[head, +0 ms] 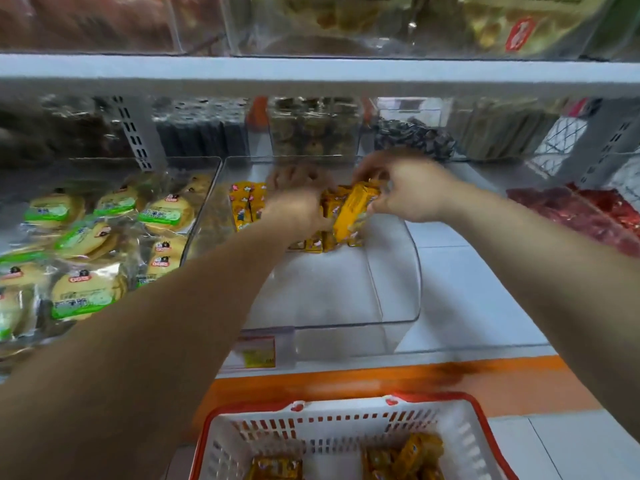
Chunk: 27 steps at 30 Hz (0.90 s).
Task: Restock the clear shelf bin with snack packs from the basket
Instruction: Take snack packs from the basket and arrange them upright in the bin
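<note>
I am at a shop shelf (311, 76) with white boards, and clear boxes (313, 133) of food sit in a row at the back. The biggest thing in front of me is the clear shelf bin (346, 325). It stands on the lower board, right in the middle. Below it, close to me, is the white basket (346, 424) with a red rim, and some yellow packs (405, 455) lie in its bottom. To the left of the clear shelf bin, touching it, is another bin (204, 202) full of round cakes (83, 292) with green labels. To the right, dark red packs (588, 216) lie on the shelf. At the back of the clear shelf bin stands a row of yellow snack packs (246, 206). My left hand (298, 199) is on the middle of that row. It is blurry, so I cannot tell if its fingers are bent round a pack or just pressing. My right hand (412, 188) is just beside it. Its thumb and fingers are clamped on one yellow snack pack (355, 211), which is tilted and touches the right end of the row. A small red and yellow price tag (258, 351) sits on the front edge of the shelf, under the bin.
</note>
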Each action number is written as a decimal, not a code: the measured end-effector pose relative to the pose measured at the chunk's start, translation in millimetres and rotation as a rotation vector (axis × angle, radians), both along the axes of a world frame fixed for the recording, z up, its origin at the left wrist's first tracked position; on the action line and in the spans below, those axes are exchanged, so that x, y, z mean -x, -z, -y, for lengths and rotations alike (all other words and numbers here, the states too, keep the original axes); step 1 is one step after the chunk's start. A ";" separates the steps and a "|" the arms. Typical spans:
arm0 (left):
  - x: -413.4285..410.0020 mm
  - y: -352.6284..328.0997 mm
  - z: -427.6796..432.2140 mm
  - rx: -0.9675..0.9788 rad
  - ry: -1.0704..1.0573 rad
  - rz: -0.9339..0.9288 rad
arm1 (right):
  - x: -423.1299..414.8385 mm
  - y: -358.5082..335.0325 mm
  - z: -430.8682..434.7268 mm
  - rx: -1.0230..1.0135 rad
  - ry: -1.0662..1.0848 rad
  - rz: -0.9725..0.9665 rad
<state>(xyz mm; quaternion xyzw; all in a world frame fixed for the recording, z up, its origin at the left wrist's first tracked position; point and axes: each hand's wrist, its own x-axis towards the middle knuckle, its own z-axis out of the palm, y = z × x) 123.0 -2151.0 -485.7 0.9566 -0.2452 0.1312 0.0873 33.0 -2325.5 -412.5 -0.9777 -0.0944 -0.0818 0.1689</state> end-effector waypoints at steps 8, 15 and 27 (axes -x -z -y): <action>-13.1 15.2 -13.3 0.169 -0.024 -0.015 | -49.5 4.1 -14.6 0.277 0.033 -0.097; -10.2 18.5 -12.2 0.239 -0.046 -0.014 | -60.0 6.9 -25.5 0.464 0.104 -0.070; -5.6 19.9 -9.2 0.183 -0.040 0.067 | -75.5 20.2 -37.4 0.729 0.100 -0.045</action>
